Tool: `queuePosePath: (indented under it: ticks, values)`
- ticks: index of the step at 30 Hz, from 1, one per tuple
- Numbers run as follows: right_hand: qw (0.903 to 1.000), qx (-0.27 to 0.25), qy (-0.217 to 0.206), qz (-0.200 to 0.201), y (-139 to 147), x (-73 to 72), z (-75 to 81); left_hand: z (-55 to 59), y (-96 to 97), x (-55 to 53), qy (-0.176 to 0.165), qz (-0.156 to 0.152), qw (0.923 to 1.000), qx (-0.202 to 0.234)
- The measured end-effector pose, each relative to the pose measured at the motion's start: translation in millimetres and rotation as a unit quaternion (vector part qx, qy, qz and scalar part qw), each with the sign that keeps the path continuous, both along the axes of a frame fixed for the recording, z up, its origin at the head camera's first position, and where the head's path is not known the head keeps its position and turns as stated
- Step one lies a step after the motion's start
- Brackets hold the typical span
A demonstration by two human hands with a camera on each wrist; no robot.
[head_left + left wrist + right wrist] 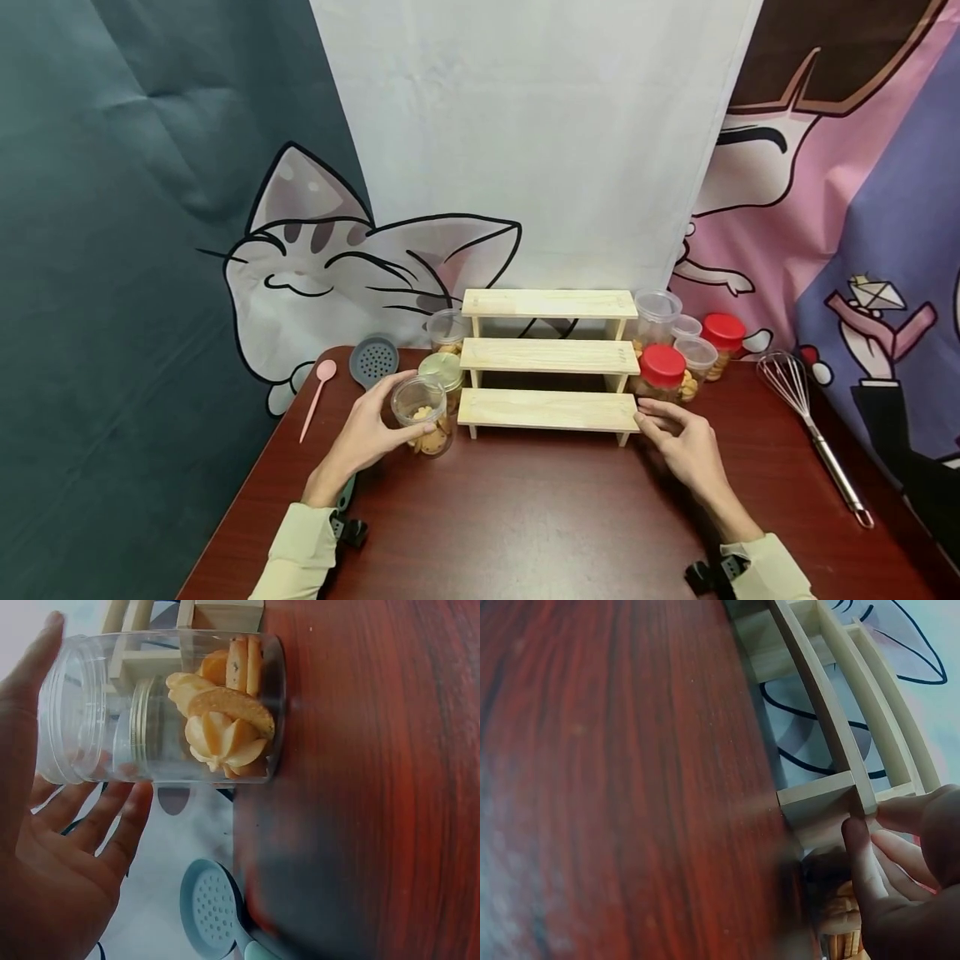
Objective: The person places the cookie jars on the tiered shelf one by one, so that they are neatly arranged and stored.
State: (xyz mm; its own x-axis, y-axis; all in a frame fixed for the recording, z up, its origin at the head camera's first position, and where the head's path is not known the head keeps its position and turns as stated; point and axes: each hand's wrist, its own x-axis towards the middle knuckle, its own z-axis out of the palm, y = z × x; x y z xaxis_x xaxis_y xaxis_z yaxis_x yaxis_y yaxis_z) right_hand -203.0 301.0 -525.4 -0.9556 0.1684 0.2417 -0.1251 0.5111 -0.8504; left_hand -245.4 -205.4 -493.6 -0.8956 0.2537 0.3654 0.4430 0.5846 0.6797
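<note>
The three-tier wooden shelf (550,356) lies between our hands and a little beyond them, its long axis running from the left hand's (369,431) side to the right's; our right hand (681,440) pinches the lowest tier's near end; our left grips the clear jar (424,410), roughly upright, just beside the opposite end, well apart from our right hand.

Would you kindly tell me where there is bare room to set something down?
The three shelf tiers are bare; so is the tabletop before them, between the sleeves, and between the right hand and whisk. Jars crowd both shelf ends, the left hand holding one.
</note>
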Motion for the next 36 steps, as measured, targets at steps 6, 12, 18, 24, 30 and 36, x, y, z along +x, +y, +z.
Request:
queuePosePath:
  ticks: [6, 12, 18, 24, 30, 36]
  values:
    - [0.9992, -0.029, -0.014, 0.024, -1, -0.8, 1.4, 1.6, 0.8, 2.6, 0.011, 0.011, 0.9999, 0.005]
    - [0.9987, -0.035, -0.031, 0.023, 0, 0.3, -0.9, 12.1, 6.0, 4.9, 0.039, 0.018, 0.9990, 0.014]
    - [0.9982, -0.041, -0.035, 0.025, 2, 0.1, -4.3, 36.9, 14.8, 2.5, 0.078, 0.012, 0.9966, 0.027]
    - [0.9981, -0.048, -0.034, 0.021, 2, 0.0, -5.6, 63.2, 33.2, -0.6, 0.103, -0.006, 0.9936, 0.047]
    - [0.9979, -0.052, -0.031, 0.021, 1, 0.7, -6.8, 83.5, 61.6, -9.9, 0.133, -0.025, 0.9881, 0.074]
    - [0.9974, -0.062, -0.022, 0.030, 0, 1.8, -6.4, 94.4, 86.4, -20.9, 0.137, -0.037, 0.9862, 0.085]
